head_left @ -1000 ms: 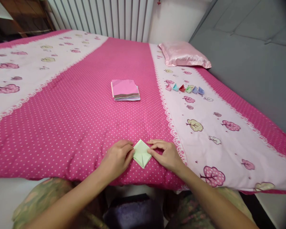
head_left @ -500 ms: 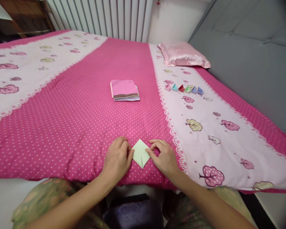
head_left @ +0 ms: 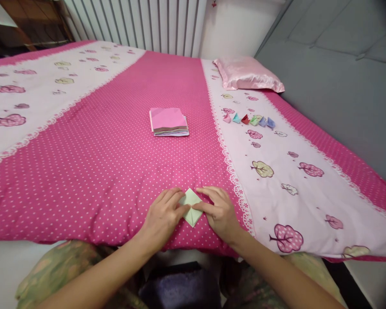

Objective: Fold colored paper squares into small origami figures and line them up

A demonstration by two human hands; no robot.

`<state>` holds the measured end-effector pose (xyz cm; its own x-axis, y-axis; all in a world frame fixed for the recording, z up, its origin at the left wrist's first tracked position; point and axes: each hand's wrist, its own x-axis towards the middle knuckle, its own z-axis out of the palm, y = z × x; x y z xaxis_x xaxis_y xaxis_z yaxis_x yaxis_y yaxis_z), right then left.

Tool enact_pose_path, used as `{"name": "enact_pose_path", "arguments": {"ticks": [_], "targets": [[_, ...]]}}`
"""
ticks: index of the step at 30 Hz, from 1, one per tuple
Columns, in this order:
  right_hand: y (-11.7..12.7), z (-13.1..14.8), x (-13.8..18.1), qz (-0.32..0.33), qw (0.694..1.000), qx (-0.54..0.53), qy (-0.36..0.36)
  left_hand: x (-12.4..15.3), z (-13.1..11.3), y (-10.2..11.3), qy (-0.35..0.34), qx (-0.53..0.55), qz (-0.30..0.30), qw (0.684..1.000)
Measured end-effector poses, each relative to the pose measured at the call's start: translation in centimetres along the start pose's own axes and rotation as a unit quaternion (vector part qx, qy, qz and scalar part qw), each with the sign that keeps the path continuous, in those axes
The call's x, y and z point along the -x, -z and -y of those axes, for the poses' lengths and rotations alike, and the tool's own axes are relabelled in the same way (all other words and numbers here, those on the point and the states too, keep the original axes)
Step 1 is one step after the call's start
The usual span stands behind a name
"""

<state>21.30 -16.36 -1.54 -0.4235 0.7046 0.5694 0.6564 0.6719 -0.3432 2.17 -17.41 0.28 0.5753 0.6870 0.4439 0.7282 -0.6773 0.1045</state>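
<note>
A small light green sheet of origami paper [head_left: 193,218], folded to a diamond with a crease down its lower half, lies near the front edge of the pink bedspread. My left hand [head_left: 165,214] is closed on its left side, with the thumb reaching to the middle of the paper. On the right side my right hand [head_left: 221,212] is closed the same way, its thumb nearly meeting the left one. Fingers cover both side corners. The top and bottom points show.
Beyond my hands sits a stack of coloured paper squares [head_left: 169,120], pink on top. Several small folded paper pieces [head_left: 254,120] stand in a row at the right. Farther back are a pink satin pillow [head_left: 247,74] and a grey padded headboard [head_left: 334,81].
Both thumbs have moved inward from the side corners to the middle of the green paper. The hands have come closer together and cover more of it.
</note>
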Motion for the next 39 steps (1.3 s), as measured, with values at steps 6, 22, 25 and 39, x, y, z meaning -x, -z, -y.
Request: {"name": "enact_pose_path", "arguments": {"ticks": [6,22,25,39], "targets": [[0.5,-0.1,-0.2,0.063,0.987,0.112,0.098,-0.2,-0.1,0.0,-0.006,-0.033,0.016,0.999],[2.9,-0.5,-0.9,0.114,0.992,0.050,0.029,-0.3,0.7,2.1,0.047,-0.025,0.078,0.996],[3.2,-0.3,-1.2,0.135,0.990,-0.012,0.032,-0.4,0.5,2.3,0.047,-0.005,0.072,0.996],[1.8,-0.3,-0.9,0.053,0.973,-0.215,-0.065,-0.2,0.9,1.0,0.038,0.239,0.021,0.970]]}}
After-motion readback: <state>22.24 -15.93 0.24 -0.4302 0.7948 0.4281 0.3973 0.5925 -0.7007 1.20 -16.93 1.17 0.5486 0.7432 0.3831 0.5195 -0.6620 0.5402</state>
